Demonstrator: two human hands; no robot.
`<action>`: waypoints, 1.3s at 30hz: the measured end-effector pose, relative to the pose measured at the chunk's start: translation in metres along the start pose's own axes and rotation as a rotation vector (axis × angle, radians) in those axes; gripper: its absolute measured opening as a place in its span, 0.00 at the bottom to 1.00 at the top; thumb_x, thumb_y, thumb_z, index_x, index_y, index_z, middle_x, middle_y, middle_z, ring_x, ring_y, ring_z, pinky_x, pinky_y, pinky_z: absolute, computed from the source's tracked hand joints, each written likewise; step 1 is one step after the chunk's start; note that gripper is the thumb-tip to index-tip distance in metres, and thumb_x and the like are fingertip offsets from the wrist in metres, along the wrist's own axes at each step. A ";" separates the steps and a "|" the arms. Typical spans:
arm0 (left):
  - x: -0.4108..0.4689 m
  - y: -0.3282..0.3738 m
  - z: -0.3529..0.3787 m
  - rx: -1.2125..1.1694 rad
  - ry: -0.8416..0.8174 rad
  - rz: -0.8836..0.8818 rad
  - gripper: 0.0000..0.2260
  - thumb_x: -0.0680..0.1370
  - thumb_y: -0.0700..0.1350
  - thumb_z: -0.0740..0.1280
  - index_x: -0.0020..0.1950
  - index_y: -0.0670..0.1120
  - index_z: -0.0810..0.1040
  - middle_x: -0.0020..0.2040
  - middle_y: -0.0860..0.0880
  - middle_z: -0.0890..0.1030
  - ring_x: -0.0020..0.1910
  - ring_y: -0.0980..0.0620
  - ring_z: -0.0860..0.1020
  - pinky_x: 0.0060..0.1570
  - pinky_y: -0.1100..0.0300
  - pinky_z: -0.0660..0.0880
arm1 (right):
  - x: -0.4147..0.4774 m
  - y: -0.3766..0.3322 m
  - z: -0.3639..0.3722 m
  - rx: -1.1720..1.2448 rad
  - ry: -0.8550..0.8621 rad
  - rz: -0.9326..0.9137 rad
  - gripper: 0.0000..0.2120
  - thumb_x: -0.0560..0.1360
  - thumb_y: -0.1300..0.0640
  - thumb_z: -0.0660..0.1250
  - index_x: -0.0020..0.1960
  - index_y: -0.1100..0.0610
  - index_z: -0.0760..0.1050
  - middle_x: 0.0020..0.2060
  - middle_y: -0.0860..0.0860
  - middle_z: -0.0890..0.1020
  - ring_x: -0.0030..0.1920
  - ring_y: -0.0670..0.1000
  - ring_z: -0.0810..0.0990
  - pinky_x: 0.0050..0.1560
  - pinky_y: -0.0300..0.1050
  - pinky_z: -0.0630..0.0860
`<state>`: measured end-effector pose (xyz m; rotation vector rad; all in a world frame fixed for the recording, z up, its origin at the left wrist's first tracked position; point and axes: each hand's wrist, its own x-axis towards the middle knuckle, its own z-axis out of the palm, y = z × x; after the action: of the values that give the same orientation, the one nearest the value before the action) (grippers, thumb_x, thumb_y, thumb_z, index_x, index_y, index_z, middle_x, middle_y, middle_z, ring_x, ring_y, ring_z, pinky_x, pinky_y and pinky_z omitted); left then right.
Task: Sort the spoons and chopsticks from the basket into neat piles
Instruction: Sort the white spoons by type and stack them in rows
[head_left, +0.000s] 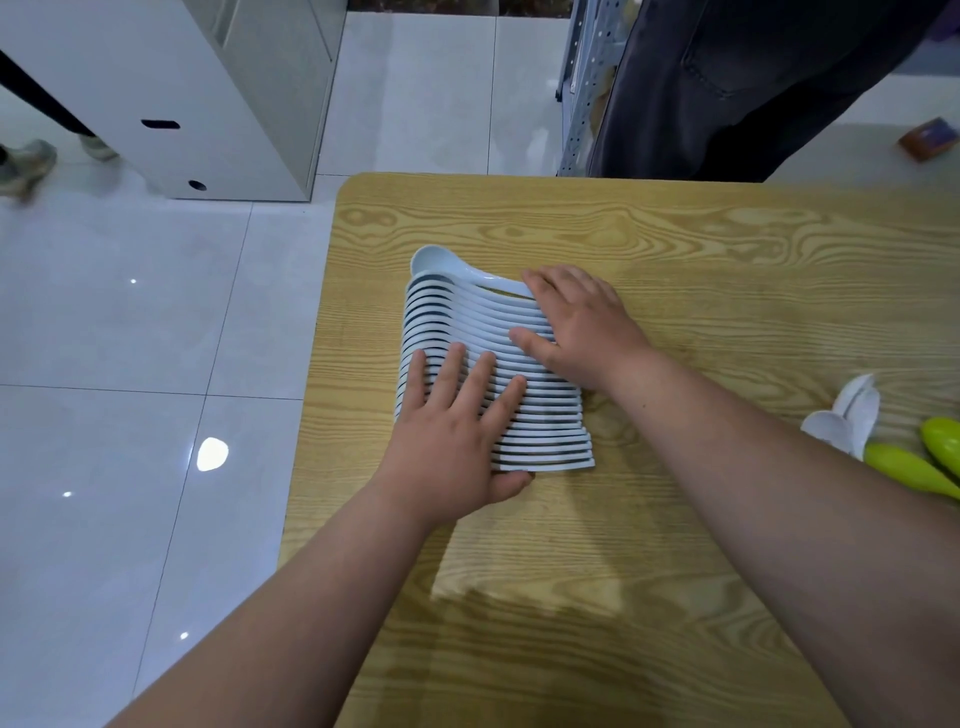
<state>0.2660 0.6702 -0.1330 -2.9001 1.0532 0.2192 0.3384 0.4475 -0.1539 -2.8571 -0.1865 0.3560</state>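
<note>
A row of several white spoons (480, 317) lies nested on its side near the left part of the wooden table (675, 249), bowls to the left and handles to the right. My left hand (457, 431) rests flat on the near half of the row, fingers spread, thumb under the nearest spoon. My right hand (576, 325) presses flat against the handle ends on the far right side. Neither hand is closed around a spoon. No chopsticks or basket are in view.
Two more white spoons (852, 415) and two green spoons (914, 462) lie at the table's right edge. A person in dark trousers (727, 88) stands behind the table. A white cabinet (218, 93) stands on the tiled floor at the left.
</note>
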 end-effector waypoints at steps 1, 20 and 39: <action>0.000 0.000 0.000 -0.011 0.007 -0.002 0.42 0.71 0.74 0.58 0.79 0.51 0.65 0.77 0.40 0.67 0.77 0.33 0.60 0.73 0.30 0.50 | 0.000 0.001 0.000 0.002 -0.001 0.016 0.40 0.76 0.29 0.48 0.82 0.51 0.52 0.80 0.51 0.58 0.80 0.54 0.52 0.78 0.56 0.51; -0.023 0.007 -0.028 -0.368 0.255 -0.038 0.22 0.75 0.51 0.62 0.65 0.42 0.78 0.57 0.43 0.80 0.55 0.41 0.78 0.57 0.47 0.75 | -0.125 -0.025 -0.014 0.177 0.128 0.028 0.20 0.75 0.55 0.66 0.65 0.59 0.78 0.61 0.56 0.81 0.61 0.60 0.78 0.61 0.55 0.75; 0.023 0.223 -0.037 -0.450 -0.242 -0.048 0.28 0.79 0.52 0.64 0.78 0.48 0.63 0.69 0.44 0.71 0.67 0.40 0.71 0.64 0.51 0.69 | -0.348 0.128 -0.005 0.139 0.102 0.419 0.30 0.72 0.55 0.71 0.72 0.58 0.71 0.68 0.61 0.73 0.69 0.64 0.70 0.67 0.61 0.72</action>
<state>0.1445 0.4808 -0.0994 -3.1572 0.9987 0.8862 0.0169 0.2690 -0.1056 -2.7491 0.4446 0.2861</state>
